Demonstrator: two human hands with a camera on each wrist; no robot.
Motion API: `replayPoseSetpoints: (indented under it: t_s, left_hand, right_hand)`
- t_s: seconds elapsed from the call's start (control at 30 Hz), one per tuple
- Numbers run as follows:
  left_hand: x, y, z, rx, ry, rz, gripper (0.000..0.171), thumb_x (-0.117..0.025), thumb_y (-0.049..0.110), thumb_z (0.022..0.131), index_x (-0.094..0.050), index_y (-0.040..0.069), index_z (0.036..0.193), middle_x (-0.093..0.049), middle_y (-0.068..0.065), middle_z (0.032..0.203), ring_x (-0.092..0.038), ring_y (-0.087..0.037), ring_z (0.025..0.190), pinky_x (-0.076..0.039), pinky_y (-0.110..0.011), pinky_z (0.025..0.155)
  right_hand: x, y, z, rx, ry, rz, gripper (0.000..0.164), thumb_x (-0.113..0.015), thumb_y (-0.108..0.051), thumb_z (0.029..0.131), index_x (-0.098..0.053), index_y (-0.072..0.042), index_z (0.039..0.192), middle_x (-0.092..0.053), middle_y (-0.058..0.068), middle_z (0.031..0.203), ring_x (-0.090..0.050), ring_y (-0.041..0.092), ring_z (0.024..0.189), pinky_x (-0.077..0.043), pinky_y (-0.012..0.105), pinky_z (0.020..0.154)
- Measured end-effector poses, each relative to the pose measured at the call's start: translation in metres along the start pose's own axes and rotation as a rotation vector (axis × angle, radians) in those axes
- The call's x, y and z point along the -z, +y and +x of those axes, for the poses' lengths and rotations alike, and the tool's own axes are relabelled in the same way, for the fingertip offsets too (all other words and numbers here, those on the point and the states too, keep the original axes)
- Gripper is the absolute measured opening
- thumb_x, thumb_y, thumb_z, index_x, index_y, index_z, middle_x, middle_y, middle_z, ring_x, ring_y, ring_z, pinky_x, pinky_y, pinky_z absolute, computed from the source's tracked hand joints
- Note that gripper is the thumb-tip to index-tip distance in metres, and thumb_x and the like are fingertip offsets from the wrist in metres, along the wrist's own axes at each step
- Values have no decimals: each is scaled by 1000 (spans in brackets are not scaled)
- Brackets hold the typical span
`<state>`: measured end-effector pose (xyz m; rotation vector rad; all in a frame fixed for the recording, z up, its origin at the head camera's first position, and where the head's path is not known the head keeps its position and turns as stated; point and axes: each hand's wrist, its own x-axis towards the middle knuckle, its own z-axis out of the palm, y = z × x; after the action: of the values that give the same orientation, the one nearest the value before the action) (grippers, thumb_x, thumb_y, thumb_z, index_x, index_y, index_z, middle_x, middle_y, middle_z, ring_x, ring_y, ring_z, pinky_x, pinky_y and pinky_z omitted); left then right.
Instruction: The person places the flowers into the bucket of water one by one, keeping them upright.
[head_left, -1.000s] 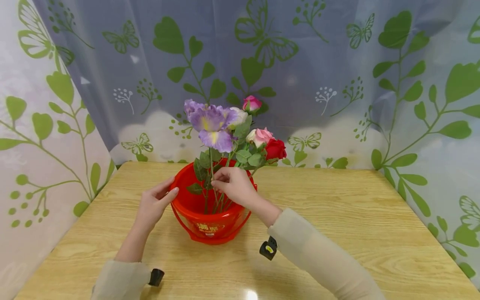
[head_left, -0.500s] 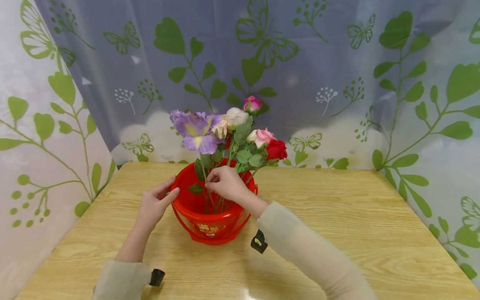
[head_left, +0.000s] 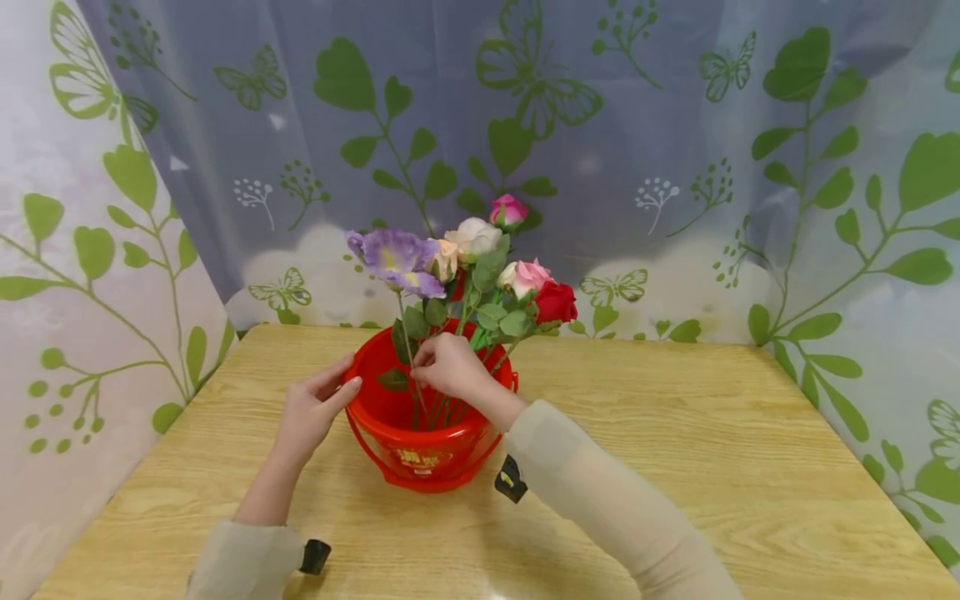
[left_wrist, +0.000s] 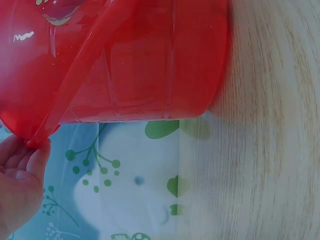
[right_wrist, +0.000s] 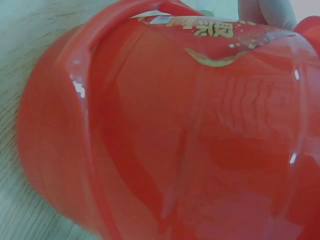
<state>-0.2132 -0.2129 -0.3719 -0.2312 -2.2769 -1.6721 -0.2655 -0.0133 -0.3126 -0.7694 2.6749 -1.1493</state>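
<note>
A red plastic bucket (head_left: pixel 423 479) stands on the table holding several artificial flowers. My left hand (head_left: pixel 309 412) grips its left rim between thumb and fingers; the left wrist view shows this hand (left_wrist: pixel 22 185) at the bucket's edge. Over the bucket's opening, my right hand (head_left: pixel 453 367) pinches the stem of a purple iris (head_left: pixel 396 260), whose bloom leans left above the rim. Behind it rise a white rose (head_left: pixel 477 239), a magenta rosebud (head_left: pixel 509 212), a pink rose (head_left: pixel 530 276) and a red rose (head_left: pixel 556 302). Bucket wall (right_wrist: pixel 150 125) fills the right wrist view, where the right hand is out of sight.
The bucket's red handle (left_wrist: pixel 75 75) hangs down along its front. Wooden table (head_left: pixel 675 433) surrounds it on all sides. A curtain (head_left: pixel 585 125) printed with leaves and butterflies closes off the back and both sides.
My right hand has shifted slightly left with the iris stem, and the bloom has moved left and lower, uncovering the white and peach flowers. The left hand has stayed on the rim.
</note>
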Motion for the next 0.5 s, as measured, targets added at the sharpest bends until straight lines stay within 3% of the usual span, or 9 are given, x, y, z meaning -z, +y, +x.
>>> replayPoseSetpoints:
  t_s: [0.3,0.5]
  left_hand:
    - [0,0,-1,-3,6,4,46,-61,18,85,-49,-3,124,-48,-14,125,-47,-26,111,-42,-12,79]
    - [1,-1,0,17,-3,1,48,-61,22,85,-48,-1,125,-46,-14,127,-47,-25,111,-43,-12,79]
  right_hand:
    - [0,-4,-6,-23,-29,68,10,-62,-8,82,-67,-2,88,-64,4,74,-62,23,75,-47,21,56]
    - [7,-6,-21,35,7,46,10,-61,-10,83,-67,-5,89,-62,0,80,-58,13,72,-47,21,59]
